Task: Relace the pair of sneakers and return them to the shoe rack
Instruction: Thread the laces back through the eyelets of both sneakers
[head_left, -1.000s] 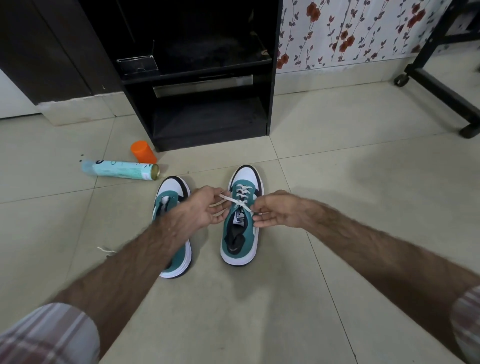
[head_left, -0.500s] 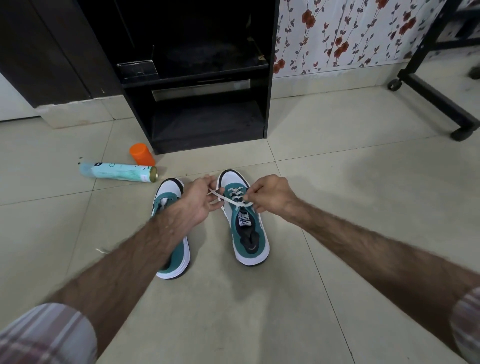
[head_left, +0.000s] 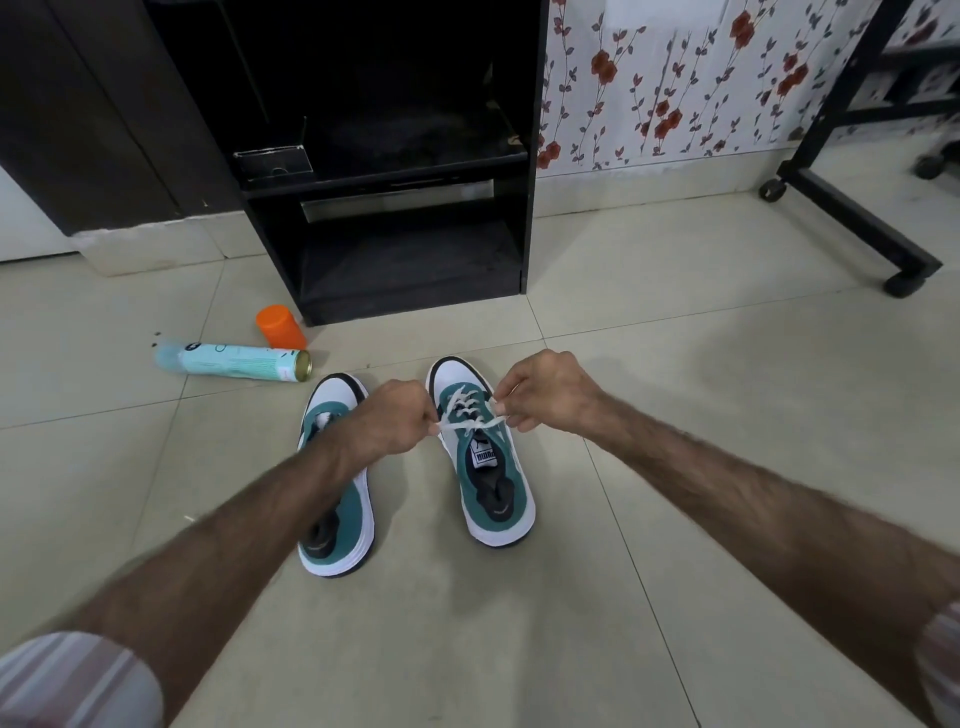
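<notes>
Black shoe rack (head_left: 524, 156) at 12 o'clock, two open shelves. Two teal-and-white sneakers on the tile floor (head_left: 675, 415) in front of it, toes toward the rack: right sneaker (head_left: 491, 483) partly laced, left sneaker (head_left: 340, 525) at 9 o'clock of it, half covered by the left forearm. One white lace (head_left: 470, 423) stretched across the right sneaker; left hand (head_left: 389, 423) and right hand (head_left: 548, 389) each pinch an end. One spray can (head_left: 234, 361) lying at 10 o'clock, one orange cap (head_left: 280, 327) beside it.

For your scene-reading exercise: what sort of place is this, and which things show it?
Probably a room in a home: a tiled floor, floral wallpaper, and a black shoe rack by the wall.
</notes>
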